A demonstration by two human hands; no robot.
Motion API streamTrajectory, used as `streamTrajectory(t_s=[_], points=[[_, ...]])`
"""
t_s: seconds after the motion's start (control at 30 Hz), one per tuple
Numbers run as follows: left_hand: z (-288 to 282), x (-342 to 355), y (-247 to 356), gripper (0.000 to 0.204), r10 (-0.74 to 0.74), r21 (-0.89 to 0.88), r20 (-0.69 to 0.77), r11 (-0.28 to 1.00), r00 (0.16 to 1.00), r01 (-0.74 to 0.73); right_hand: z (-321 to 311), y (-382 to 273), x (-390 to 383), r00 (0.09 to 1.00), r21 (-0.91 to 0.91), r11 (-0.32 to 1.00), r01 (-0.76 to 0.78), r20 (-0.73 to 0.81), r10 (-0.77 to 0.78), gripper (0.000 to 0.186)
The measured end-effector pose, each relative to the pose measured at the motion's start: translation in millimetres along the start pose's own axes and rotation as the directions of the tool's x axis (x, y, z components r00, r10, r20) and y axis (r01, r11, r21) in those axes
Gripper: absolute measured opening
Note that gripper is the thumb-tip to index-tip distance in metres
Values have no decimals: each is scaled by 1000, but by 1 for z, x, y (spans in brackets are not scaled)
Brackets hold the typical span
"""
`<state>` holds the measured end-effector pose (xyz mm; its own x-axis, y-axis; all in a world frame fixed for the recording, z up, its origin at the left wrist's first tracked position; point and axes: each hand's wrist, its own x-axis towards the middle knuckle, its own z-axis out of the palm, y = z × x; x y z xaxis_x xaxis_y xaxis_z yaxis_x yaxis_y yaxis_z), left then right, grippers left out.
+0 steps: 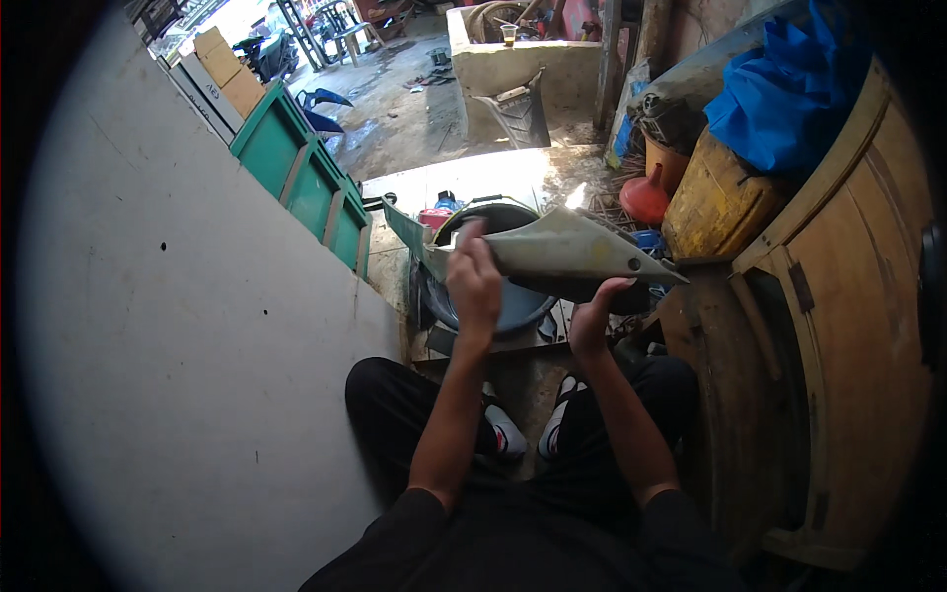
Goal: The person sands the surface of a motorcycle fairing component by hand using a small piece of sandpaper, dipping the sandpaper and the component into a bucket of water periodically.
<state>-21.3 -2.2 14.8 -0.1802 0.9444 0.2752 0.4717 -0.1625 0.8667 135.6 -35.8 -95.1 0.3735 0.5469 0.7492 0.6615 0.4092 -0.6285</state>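
A long, pointed, grey-white plastic body panel [567,245], like a motorcycle side fairing, is held up before me across both hands. It has a small round hole near its narrow right tip. My right hand [595,316] grips its lower edge from below, thumb up against the face. My left hand [475,281] is raised at the panel's left part, its fingertips smeared by motion; whether something lies under them is hidden. Beneath the panel stands a wide grey-blue basin [513,318]. Behind it a dark round tub with a yellowish rim [498,200] is partly covered.
A white wall [227,326] runs close on my left, with a green crate [301,178] beyond it. To my right are a wooden door [853,326], a yellow jerrycan [720,202], a red funnel [646,197] and a blue plastic bag [784,94]. A concrete trough [523,74] stands ahead.
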Motion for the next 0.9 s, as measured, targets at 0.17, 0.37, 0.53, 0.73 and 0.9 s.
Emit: streamTrajectory(t_s=[0.17, 0.37, 0.53, 0.73, 0.9], points=[[6, -46, 53, 41, 429, -55, -16, 902, 903, -429, -15, -33, 23, 942, 474, 819, -324, 239, 234, 64], [0, -20, 40, 40, 70, -16, -5, 997, 997, -71, -12, 5, 16, 939, 590, 731, -343, 228, 257, 101], [-2, -59, 73, 42, 233, -63, 79, 972, 969, -228, -38, -44, 44, 967, 402, 910, -98, 255, -9, 51], [-34, -4, 5, 46, -12, -418, 127, 906, 992, 65, -73, -110, 81, 803, 360, 926, -113, 582, -128, 31], [-22, -25, 31, 45, 22, -80, 66, 997, 998, -16, -84, -102, 83, 559, 104, 961, -256, 827, 60, 31]])
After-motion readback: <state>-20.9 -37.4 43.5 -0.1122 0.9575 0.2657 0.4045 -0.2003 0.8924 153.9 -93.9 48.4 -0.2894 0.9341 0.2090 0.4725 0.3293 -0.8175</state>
